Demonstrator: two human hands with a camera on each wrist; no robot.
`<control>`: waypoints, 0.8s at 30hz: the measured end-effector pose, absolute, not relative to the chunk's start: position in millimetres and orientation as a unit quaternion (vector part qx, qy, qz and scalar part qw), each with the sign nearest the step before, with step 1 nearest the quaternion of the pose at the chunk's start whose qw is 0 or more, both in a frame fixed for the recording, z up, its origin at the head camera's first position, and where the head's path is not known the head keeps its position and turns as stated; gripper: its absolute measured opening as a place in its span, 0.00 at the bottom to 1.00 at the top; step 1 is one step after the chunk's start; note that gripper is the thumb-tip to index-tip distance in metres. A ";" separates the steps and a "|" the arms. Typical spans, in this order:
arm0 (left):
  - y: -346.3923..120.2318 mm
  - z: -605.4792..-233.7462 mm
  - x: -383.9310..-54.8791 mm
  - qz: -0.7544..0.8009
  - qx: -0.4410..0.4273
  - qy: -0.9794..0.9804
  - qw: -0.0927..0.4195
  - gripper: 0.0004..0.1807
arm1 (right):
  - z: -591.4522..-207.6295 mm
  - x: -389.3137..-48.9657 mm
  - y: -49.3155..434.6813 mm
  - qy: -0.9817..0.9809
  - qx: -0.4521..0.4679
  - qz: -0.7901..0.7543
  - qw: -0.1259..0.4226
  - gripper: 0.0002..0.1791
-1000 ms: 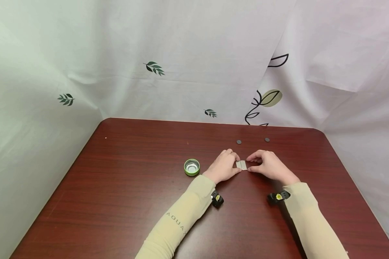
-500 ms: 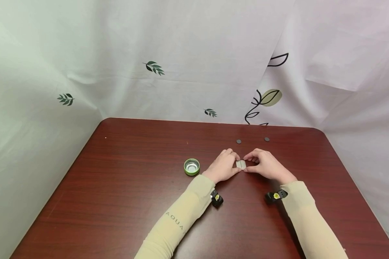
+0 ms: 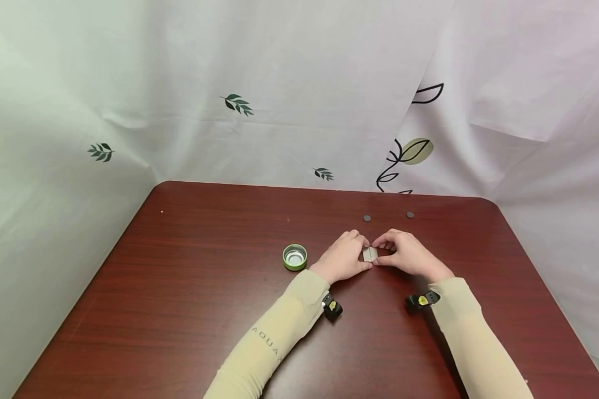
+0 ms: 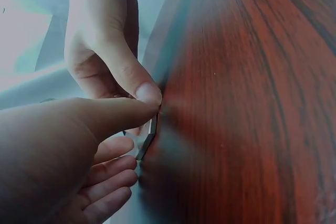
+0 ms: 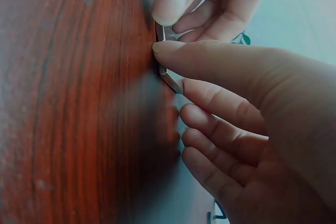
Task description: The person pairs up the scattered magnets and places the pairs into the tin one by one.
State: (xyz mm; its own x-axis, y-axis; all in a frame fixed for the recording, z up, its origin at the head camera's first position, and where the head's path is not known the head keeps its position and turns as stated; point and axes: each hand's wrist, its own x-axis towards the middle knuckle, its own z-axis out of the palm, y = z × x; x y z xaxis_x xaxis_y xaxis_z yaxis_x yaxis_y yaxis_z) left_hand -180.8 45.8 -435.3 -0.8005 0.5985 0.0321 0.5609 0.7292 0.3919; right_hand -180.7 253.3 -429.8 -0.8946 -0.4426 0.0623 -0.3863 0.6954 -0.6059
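In the head view a small flat silvery metal piece [image 3: 370, 254], with a line across its middle, lies low over the table between both hands. My left hand [image 3: 341, 257] pinches its left side with thumb and fingers. From the right, my right hand [image 3: 411, 256] pinches the opposite side between thumb and index finger. Seen edge-on in the left wrist view, the metal piece [image 4: 148, 139] is thin and bent at its middle. The right wrist view shows one half of the metal piece [image 5: 171, 83] slanting away from the other, the thumbs partly covering it.
A round green-rimmed tin [image 3: 295, 258] stands left of the left hand, its silvery inside showing. Two small dark discs, a left disc [image 3: 366, 218] and a right disc [image 3: 410, 215], lie beyond the hands on the brown table [image 3: 189, 288]. A white curtain [image 3: 279, 66] hangs behind the table.
My right hand has moved left, its fingertips coming from beside the metal piece onto its right side. The left hand stays nearly still, and the tin and discs have not moved.
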 end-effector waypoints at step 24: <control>8.6 -402.1 -175.9 0.289 0.279 0.916 0.021 0.31 | -424.1 -185.5 250.5 0.923 -0.202 -0.311 0.100 0.17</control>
